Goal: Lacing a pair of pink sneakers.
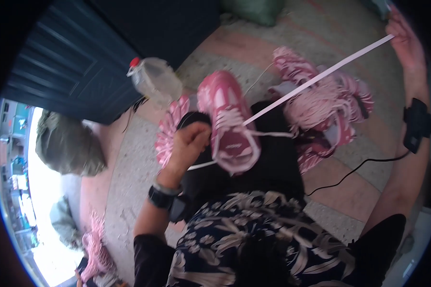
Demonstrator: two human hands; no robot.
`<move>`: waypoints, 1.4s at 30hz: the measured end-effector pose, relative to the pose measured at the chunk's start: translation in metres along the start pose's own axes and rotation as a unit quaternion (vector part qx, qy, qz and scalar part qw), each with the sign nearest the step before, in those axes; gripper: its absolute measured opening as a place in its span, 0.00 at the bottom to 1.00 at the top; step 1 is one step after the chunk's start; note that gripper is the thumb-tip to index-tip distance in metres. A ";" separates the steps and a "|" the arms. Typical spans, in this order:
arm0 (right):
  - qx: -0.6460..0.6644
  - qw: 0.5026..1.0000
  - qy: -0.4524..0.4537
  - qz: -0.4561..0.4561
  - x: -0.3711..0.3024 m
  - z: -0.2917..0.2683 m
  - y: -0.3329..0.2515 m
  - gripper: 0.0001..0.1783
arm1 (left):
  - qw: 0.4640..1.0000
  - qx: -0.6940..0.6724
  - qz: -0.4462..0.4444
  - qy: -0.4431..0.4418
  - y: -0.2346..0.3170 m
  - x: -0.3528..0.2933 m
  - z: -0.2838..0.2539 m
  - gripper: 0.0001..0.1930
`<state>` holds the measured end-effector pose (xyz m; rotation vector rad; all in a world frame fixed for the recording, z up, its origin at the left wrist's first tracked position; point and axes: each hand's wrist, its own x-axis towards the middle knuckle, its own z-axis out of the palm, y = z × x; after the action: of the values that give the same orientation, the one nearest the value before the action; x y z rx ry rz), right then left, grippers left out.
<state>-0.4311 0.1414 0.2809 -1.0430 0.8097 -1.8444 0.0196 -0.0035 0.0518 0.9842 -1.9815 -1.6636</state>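
A pink sneaker (229, 91) lies across my lap, toe pointing away from me, with white laces crossing its tongue. One flat pale shoelace (321, 76) runs taut from the sneaker's eyelets up to the far right. Its other end is pinched in the closed fingers of my right hand (406, 43), the arm stretched far out. At the sneaker's left side is my left hand (190, 143), fingers curled closed; what they hold, if anything, is hidden. A slack piece of lace (275, 135) lies to the right of the tongue, and another bit shows below my left hand.
Bundles of pink laces (316, 105) and patterned pink pieces lie on the floor to the right. More pink pieces (164, 134) sit left of my lap. A clear jug (157, 81) with a red cap stands by dark panels (76, 52). A sack (67, 143) is at left; a black cable (354, 168) trails from my right wrist.
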 end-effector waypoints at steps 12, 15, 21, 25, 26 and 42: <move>-0.267 0.896 0.325 -0.145 -0.035 -0.034 -0.033 0.12 | 0.977 0.153 0.134 0.063 -0.034 -0.015 0.006 0.03; -0.293 0.902 0.305 -0.089 -0.033 -0.028 0.008 0.13 | 0.950 0.190 0.230 0.087 -0.035 -0.015 0.008 0.04; -0.339 0.929 0.073 0.128 -0.090 0.069 0.172 0.07 | 0.917 0.235 0.298 0.126 -0.034 -0.001 0.019 0.08; -0.429 0.896 -0.044 0.106 -0.131 0.104 0.279 0.03 | 0.904 0.273 0.308 0.116 -0.029 -0.002 0.025 0.10; -0.458 0.887 -0.063 0.008 -0.134 0.111 0.297 0.05 | 0.901 0.288 0.304 0.113 -0.029 -0.003 0.025 0.11; -0.685 0.714 -0.127 -0.069 -0.129 0.135 0.339 0.06 | 0.904 0.301 0.273 0.134 -0.041 -0.007 0.031 0.12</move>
<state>-0.1532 0.0932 0.0154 -2.1988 2.0437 -0.8780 0.0142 0.0209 0.0060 0.6808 -2.3261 -0.5914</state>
